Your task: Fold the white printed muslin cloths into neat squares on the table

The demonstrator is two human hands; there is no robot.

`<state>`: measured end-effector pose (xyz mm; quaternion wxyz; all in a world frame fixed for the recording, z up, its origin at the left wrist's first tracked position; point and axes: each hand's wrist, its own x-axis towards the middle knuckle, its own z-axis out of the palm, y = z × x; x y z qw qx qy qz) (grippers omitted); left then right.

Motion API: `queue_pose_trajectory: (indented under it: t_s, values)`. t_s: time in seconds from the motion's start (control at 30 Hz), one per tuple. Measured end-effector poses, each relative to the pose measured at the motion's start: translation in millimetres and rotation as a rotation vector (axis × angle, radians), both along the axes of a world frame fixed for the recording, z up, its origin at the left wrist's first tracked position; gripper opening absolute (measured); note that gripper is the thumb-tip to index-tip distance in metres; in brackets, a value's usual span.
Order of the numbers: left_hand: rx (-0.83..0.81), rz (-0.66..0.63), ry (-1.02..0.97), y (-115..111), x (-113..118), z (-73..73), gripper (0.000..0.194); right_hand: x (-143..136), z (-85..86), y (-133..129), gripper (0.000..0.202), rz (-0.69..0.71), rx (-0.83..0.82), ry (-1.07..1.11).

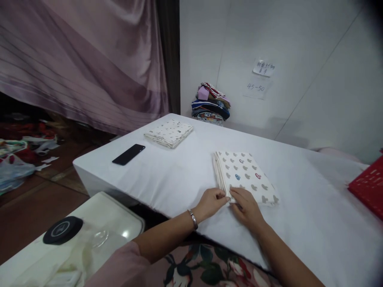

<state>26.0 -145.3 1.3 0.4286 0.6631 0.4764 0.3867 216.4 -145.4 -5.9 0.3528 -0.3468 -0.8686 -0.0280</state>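
Note:
A folded white cloth (243, 171) with grey, blue and red prints lies on the white table (167, 175) in front of me. At its near left corner, my left hand (212, 204) has its thumb and fingertips closed on the layered edge. My right hand (245, 205) pinches the same corner from the right, fingers on top and thumb beneath. The two hands' fingertips almost meet there. A second folded cloth (169, 133), white with small dark prints, lies farther back on the left. Near it rests a black phone (129, 154).
Beyond the table's far edge rises a stack of folded fabrics (211, 104) against the wall. A red object (369, 187) sits at the right edge. A white side surface (110, 217) at lower left carries a round black device (63, 230). A mauve curtain (98, 59) hangs behind.

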Motion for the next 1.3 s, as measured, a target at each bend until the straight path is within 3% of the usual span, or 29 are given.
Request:
queue_pose_trajectory:
  t_s: [0.2,0.53,0.73,1.03,1.3]
  values:
    - [-0.174,0.026,-0.163,19,-3,0.9,0.026,0,-2.8,1,0.044,0.014,0.033,0.001]
    - [-0.237,0.284,-0.049,106,-5,10.9,0.023,-1,-0.3,2,0.043,0.022,0.042,0.014]
    - [-0.216,0.335,-0.012,141,1,11.2,0.030,-2,0.6,1,0.043,0.007,0.020,0.008]
    - [-0.142,0.373,0.100,158,9,9.2,0.029,-3,4.2,2,0.043,0.028,0.000,-0.012]
    - [-0.115,0.340,0.047,161,8,0.3,0.017,-1,1.1,4,0.044,0.035,0.000,-0.013]
